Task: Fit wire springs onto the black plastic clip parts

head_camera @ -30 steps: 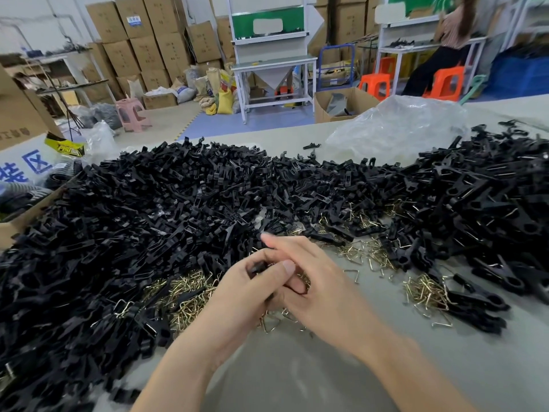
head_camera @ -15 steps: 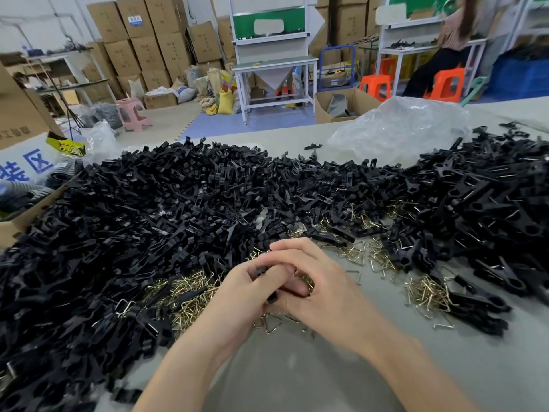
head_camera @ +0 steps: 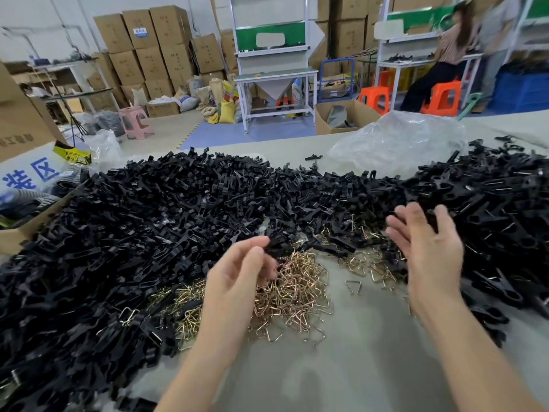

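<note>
A wide heap of black plastic clip parts (head_camera: 154, 221) covers the left and middle of the table, and a second heap of clips (head_camera: 490, 203) lies at the right. Brass-coloured wire springs (head_camera: 297, 289) lie piled in front of them. My left hand (head_camera: 237, 278) hovers over the springs, its fingers curled and its fingertips at a black clip part (head_camera: 274, 249); whether they pinch it is hard to tell. My right hand (head_camera: 427, 251) is raised at the right, blurred, with its fingers spread and nothing in it.
A crumpled clear plastic bag (head_camera: 395, 141) lies at the back of the grey table (head_camera: 341, 367). A cardboard box (head_camera: 17, 233) stands at the left edge. Beyond are stacked cartons, white workbenches, orange stools and a seated person (head_camera: 445, 55).
My hands were pressed together over one clip and have parted. The right hand swung out to the right and opened. The left hand stayed over the springs.
</note>
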